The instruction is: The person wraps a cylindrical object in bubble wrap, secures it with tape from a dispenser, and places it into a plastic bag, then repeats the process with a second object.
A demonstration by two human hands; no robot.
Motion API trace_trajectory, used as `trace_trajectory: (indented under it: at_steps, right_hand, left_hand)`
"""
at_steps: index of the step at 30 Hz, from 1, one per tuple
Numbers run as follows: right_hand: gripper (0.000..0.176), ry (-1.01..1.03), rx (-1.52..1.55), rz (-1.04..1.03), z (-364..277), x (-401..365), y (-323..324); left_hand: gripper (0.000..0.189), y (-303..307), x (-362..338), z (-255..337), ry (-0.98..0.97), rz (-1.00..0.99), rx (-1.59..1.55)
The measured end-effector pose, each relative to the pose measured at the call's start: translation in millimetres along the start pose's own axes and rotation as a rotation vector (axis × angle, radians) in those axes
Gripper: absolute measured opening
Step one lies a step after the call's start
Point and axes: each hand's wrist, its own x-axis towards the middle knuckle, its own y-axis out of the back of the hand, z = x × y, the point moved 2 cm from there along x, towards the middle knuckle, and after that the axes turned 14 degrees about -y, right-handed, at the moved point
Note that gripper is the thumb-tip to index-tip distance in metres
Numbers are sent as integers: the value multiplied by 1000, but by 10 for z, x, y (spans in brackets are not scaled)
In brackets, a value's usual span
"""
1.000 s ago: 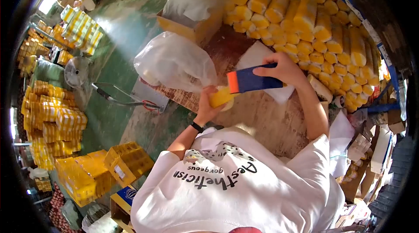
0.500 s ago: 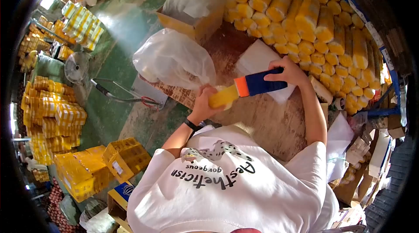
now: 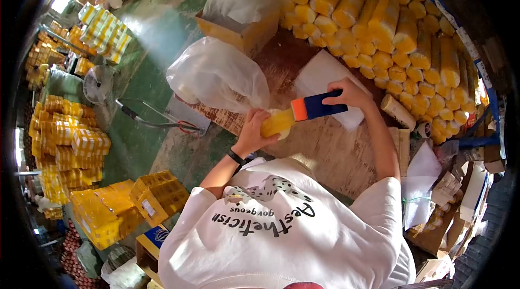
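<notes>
My left hand, with a black band on its wrist, is wrapped round a short yellow cylindrical piece that has a pale end. My right hand grips the far end of a flat dark blue piece with an orange band at its other end. The orange end meets the yellow piece in front of my chest, over a worn wooden table. Behind my left hand bulges a translucent plastic bag. White sheets lie on the table behind the blue piece.
Yellow wrapped bundles are stacked high at the back right, in a blue frame. A bag-lined carton stands at the back. On the left are a hand-truck handle, a fan and taped yellow boxes.
My right hand has moved a little left and down, bringing the blue piece closer against the yellow piece. My left hand has barely shifted.
</notes>
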Motion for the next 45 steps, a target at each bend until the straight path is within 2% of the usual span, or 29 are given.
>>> trace_trajectory:
  at_steps: [4,7,13,16,17,19,21,24,26,27,30,35,38,39,43,45]
  right_hand:
    - [46,11,35,7,137,73,-202]
    - [47,-10,37,-17,168,122,-286]
    - [49,-36,-6,16,155,157,-386]
    - [49,-104,-8,43,137,142,-522]
    - [48,-133,-7,25,112,138,-548]
    - [47,-189,-12,-6,57,143,-567]
    - [46,-127,71,43,-24,111,-651]
    - [46,-84,133,64,-140,116,-789]
    - [46,-122,168,59,-186,130,-869]
    - [48,-214,140,-19,-198,154,-895]
    - [48,-118,298,-30,-267,236,-1103]
    - [54,-55,201,-37,-445,570,-1560]
    - [57,-15,167,-35,-936,639,-1636]
    - [57,0,163,-37,-1102,656,-1667]
    - [60,-83,-73,11,-1358,1012,-1953]
    - [60,-114,-167,34,-1496,1185,-2097]
  left_hand:
    - [64,-10,-21,14,-66,81,22]
    - [62,17,-32,69,-17,74,28]
    - [60,91,-116,137,-250,-144,296]
    - [63,216,-113,232,-154,-186,274]
    - [72,221,-73,270,-141,-203,383]
    - [78,219,41,389,10,-173,365]
    - [90,180,153,453,131,-204,411]
    - [93,108,206,448,230,-316,535]
    - [98,121,130,367,272,-307,462]
    - [101,151,94,329,293,-302,426]
    - [104,324,-24,282,373,-320,347]
    - [97,726,-334,105,401,-196,173]
    - [93,878,-823,-370,292,-120,9]
    - [92,921,-912,-472,307,-118,-29]
    - [94,938,-1291,-1042,485,96,-670]
    - [97,842,-1475,-1420,525,105,-698]
